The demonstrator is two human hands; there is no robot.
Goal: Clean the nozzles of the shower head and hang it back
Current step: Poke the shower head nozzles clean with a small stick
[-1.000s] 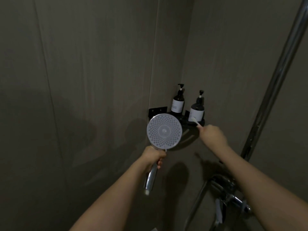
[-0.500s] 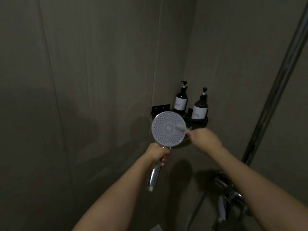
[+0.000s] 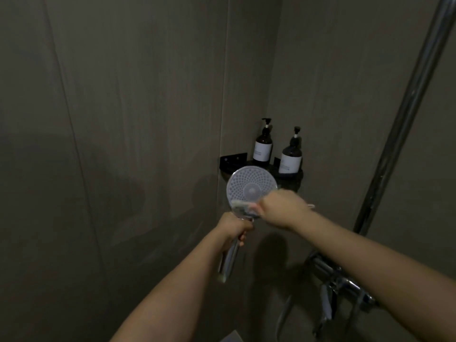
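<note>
A round shower head (image 3: 250,186) with a pale dotted nozzle face points toward me, held upright by its chrome handle in my left hand (image 3: 234,229). My right hand (image 3: 281,208) grips a toothbrush (image 3: 243,206) whose pale bristle end lies blurred across the lower edge of the nozzle face. The brush handle's tail sticks out to the right of my fist.
A black corner shelf (image 3: 233,160) behind the shower head carries two dark pump bottles (image 3: 263,144) (image 3: 291,155). A chrome riser pipe (image 3: 404,119) runs up the right wall. The chrome mixer tap (image 3: 338,280) and hose sit lower right.
My right hand came left from the shelf to the shower head, and the toothbrush moved from the middle of the nozzle face down to its lower edge. The view shifted slightly.
</note>
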